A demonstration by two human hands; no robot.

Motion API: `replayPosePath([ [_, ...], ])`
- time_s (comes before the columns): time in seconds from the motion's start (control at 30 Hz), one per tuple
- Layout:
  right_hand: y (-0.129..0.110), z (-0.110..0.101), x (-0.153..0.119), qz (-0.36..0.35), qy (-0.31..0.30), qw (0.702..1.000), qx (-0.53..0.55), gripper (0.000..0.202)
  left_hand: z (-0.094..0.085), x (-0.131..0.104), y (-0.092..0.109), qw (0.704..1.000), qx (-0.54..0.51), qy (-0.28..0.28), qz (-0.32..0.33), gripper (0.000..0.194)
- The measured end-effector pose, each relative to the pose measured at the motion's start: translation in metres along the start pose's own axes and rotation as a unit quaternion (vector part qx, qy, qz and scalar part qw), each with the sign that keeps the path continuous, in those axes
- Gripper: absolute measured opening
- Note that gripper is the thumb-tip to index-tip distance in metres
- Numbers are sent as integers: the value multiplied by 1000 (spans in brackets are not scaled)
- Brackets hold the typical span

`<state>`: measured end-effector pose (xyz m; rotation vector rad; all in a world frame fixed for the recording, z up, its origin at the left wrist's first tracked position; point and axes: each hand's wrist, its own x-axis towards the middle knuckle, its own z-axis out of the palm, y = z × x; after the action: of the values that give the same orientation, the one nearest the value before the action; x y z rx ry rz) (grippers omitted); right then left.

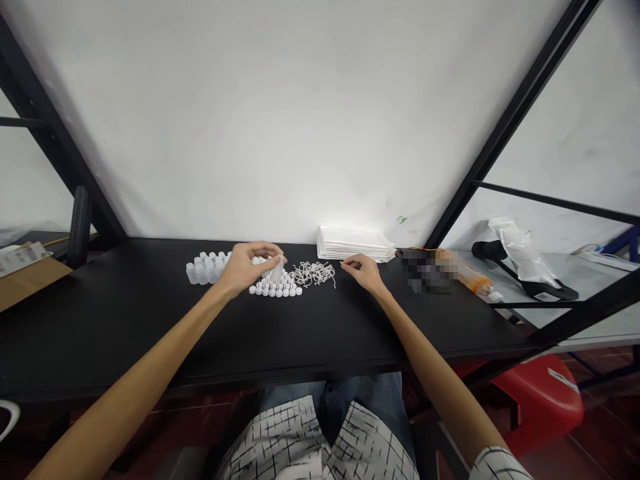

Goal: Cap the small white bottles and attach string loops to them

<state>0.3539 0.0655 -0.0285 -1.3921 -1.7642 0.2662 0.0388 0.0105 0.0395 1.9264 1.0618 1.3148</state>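
My left hand [250, 267] is closed around a small translucent white bottle [277, 271], held tilted above the rows of small white caps [276, 291]. Behind and left of that hand stand several similar white bottles [203, 272], partly hidden by it. A loose heap of short white strings [314, 274] lies on the table between my two hands. To the right of the heap, my right hand [361, 270] has thumb and finger pinched together. Something tiny and pale may show at its fingertips, too small to name.
A stack of flat white packets [355, 244] lies against the wall behind my right hand. Right of it are a blurred-out patch and an orange bottle [473, 277] on its side. A cardboard box [30, 273] sits at far left. Black frame posts [500, 153] flank the black table [320, 333].
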Motion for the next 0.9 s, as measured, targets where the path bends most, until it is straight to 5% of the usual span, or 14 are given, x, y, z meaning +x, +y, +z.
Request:
replayPosePath([
  [0.2, -43, 3, -5, 17, -22, 972, 232, 30, 40, -11, -5, 966, -198, -120, -113, 38],
  [0.47, -101, 32, -35, -99, -22, 967, 235, 15, 48, -15, -12, 950, -221, -102, -198, 32],
  [0.7, -110, 37, -42, -129, -58, 969, 205, 25, 48, -13, -10, 940, -239, -96, -223, 34],
  [0.9, -109, 42, -36, -42, -106, 939, 324, 20, 47, -12, -9, 946, -227, -80, -215, 32],
])
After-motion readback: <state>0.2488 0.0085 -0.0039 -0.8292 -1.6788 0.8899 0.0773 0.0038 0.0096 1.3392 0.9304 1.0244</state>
